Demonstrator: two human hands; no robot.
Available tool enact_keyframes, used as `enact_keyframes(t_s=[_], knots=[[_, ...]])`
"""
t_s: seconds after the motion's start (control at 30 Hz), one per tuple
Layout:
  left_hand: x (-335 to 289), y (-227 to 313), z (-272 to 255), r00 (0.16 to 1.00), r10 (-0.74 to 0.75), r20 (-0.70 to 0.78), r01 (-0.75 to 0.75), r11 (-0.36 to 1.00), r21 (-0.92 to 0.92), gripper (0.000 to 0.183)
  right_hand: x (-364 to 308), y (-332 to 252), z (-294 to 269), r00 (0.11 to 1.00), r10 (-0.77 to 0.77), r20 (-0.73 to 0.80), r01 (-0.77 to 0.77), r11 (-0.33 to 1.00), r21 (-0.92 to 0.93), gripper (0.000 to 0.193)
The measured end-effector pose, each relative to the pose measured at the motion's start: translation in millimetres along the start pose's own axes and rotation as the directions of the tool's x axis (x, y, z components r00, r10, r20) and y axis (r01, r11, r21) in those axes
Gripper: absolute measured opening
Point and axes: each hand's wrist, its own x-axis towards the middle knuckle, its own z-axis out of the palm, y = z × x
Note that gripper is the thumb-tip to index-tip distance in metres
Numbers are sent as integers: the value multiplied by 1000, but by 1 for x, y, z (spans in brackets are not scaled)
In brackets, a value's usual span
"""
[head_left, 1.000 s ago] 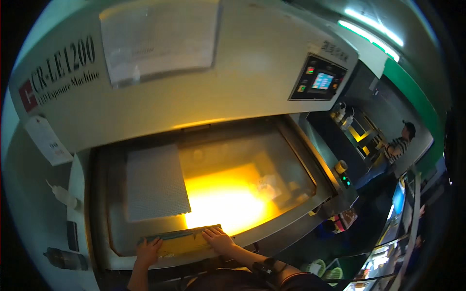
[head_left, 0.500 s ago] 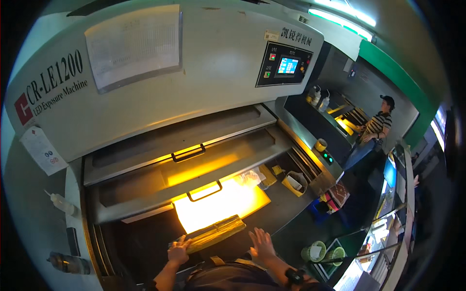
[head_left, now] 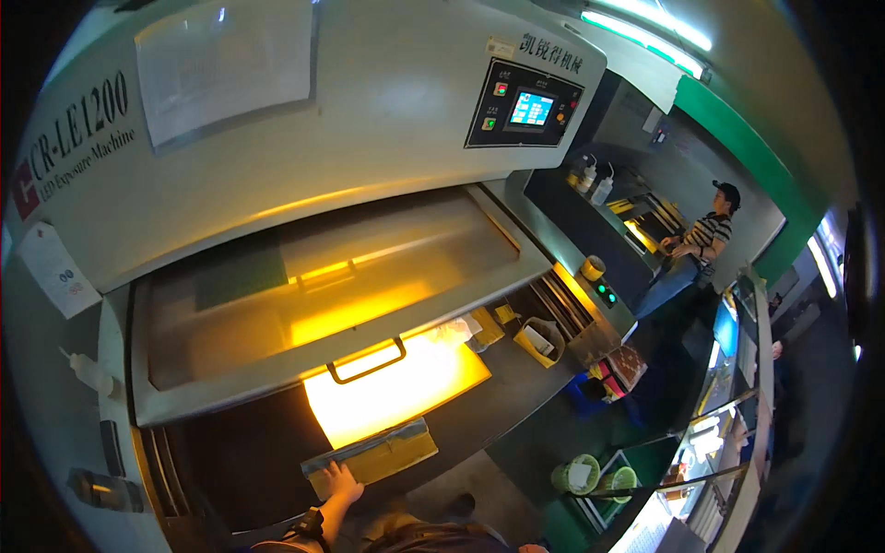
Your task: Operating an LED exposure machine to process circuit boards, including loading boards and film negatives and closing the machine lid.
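My left hand point(head_left: 341, 483) reaches in from the lower edge and is closed on the near side of a long flat bar point(head_left: 395, 457), yellowish-brown with a grey upper edge. The bar lies slanted at the near border of a brightly lit yellow panel point(head_left: 396, 385). Beyond the panel is a metal-framed glass lid point(head_left: 226, 309) with a dark handle point(head_left: 367, 362). Of my right hand point(head_left: 532, 548), only a sliver of skin shows at the lower edge; its fingers are hidden.
A large pale machine housing point(head_left: 387, 101) with a control screen point(head_left: 532, 109) rises behind the lid. Small boxes point(head_left: 539, 341) sit right of the panel. Green bins point(head_left: 576, 475) stand at lower right. A person point(head_left: 708, 241) works at another bench. A squeeze bottle point(head_left: 90, 371) is at left.
The upper glass frame has slid back under the housing, out of sight. My right hand has dropped to the lower edge. The bar has turned slightly, and my left hand has shifted along it.
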Motion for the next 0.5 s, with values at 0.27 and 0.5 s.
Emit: enact_keyframes(t_s=[0.27, 0.5], knots=[[-4, 114, -63, 987, 95, -131, -30, -686, -727, 76, 45, 40, -71, 973, -229, 17, 230, 969, -93, 50], [-113, 189, -62, 946, -274, -173, -292, -953, -83, 74, 91, 132, -141, 967, -237, 91, 253, 924, -286, 50]])
